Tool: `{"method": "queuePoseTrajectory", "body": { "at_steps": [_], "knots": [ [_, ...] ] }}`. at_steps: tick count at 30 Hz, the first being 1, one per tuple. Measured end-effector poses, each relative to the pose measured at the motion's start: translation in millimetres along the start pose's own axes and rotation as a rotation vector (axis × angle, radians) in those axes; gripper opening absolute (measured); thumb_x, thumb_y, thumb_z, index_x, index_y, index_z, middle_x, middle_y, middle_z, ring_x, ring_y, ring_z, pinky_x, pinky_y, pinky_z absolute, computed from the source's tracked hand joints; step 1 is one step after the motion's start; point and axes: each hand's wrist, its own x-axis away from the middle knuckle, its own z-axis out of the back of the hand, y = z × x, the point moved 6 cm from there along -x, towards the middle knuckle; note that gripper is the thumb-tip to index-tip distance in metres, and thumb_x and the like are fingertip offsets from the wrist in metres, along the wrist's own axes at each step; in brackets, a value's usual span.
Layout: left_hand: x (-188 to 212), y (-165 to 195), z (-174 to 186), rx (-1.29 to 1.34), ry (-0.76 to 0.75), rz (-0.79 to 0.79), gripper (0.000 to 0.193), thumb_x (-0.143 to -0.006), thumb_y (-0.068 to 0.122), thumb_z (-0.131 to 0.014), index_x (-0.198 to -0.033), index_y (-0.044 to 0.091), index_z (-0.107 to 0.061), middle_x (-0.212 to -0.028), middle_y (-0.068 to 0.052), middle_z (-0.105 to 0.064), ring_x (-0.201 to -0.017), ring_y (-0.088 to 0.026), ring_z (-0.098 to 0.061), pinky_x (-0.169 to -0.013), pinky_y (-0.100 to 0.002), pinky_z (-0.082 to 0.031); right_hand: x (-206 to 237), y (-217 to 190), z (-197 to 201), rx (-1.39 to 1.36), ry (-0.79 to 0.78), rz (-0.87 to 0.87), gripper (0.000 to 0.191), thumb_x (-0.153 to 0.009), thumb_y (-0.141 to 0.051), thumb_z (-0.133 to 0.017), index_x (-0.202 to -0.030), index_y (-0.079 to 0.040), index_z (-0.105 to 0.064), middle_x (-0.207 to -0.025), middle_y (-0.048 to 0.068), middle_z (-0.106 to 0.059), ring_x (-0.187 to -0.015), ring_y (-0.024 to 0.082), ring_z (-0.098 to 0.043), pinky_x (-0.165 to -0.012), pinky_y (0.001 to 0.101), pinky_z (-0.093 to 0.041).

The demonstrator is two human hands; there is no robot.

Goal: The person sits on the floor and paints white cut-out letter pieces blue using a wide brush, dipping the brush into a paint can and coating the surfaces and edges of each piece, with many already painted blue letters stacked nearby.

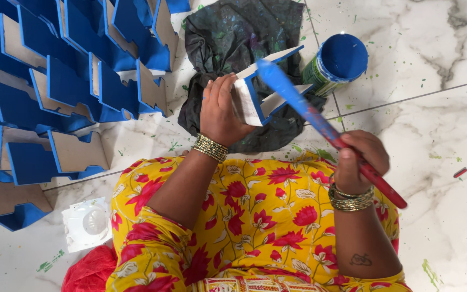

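Head view: 2 bare hands paint a small cut board piece above a marble floor.

The left hand (pixel 218 111), fingers curled and pressed together, grips the white-faced, blue-edged board piece (pixel 260 89) just above centre, over a dark paint-stained cloth (pixel 239 43) lying on the white marble floor (pixel 439 124). The right hand (pixel 360 159), at 4 o'clock from the piece, has its fingers wrapped tight around the red handle of a long paintbrush (pixel 320 124), whose blue-coated head touches the piece's upper edge. An open tin of blue paint (pixel 339 62) stands at 2 o'clock, just beside the cloth. Stacked blue-painted board pieces (pixel 66 75) fill the 10 o'clock side. A white plastic lid (pixel 87 223) lies at 8 o'clock.
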Motion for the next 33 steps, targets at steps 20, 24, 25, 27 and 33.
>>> {"method": "queuePoseTrajectory", "body": {
  "at_steps": [20,24,25,27,33],
  "knots": [
    [0,-2,2,-0.035,-0.001,0.012,0.112,-0.056,0.038,-0.100,-0.144,0.003,-0.039,-0.143,-0.016,-0.053,-0.134,-0.037,-0.052,-0.118,-0.058,-0.035,-26,-33,-7,0.226,-0.168,0.146,0.012,-0.090,-0.008,-0.069,-0.099,0.000,-0.070,-0.091,0.014,-0.068,-0.078,0.028,-0.067,-0.067,0.0332,-0.054],
    [0,-1,-1,-0.024,-0.005,-0.003,0.113,-0.055,0.039,-0.100,-0.143,0.003,-0.039,-0.142,-0.017,-0.054,-0.132,-0.038,-0.052,-0.117,-0.058,-0.035,-25,-35,-16,0.230,-0.170,0.160,0.014,-0.091,-0.007,-0.069,-0.101,0.002,-0.070,-0.096,0.015,-0.069,-0.084,0.028,-0.069,-0.072,0.0340,-0.057],
    [1,-1,-1,-0.025,-0.009,-0.004,0.112,-0.054,0.039,-0.099,-0.143,0.003,-0.040,-0.141,-0.017,-0.054,-0.132,-0.038,-0.052,-0.117,-0.058,-0.035,-24,-34,-18,0.222,-0.184,0.158,0.014,-0.092,-0.007,-0.070,-0.102,0.002,-0.070,-0.097,0.015,-0.069,-0.086,0.028,-0.070,-0.073,0.0340,-0.058],
    [1,-1,0,-0.029,-0.003,-0.003,0.110,-0.057,0.038,-0.099,-0.143,0.003,-0.040,-0.142,-0.017,-0.054,-0.132,-0.038,-0.052,-0.117,-0.058,-0.035,-24,-30,-19,0.210,-0.227,0.106,0.012,-0.089,-0.006,-0.069,-0.099,0.001,-0.070,-0.093,0.015,-0.069,-0.081,0.027,-0.069,-0.070,0.0328,-0.057],
    [0,-3,3,-0.033,0.021,0.003,0.108,-0.059,0.039,-0.098,-0.143,0.003,-0.040,-0.141,-0.018,-0.054,-0.131,-0.039,-0.053,-0.117,-0.059,-0.036,-23,-25,-4,0.234,-0.125,0.131,0.014,-0.090,-0.005,-0.068,-0.101,0.002,-0.070,-0.090,0.016,-0.069,-0.080,0.027,-0.069,-0.069,0.0322,-0.056]
  ]
}}
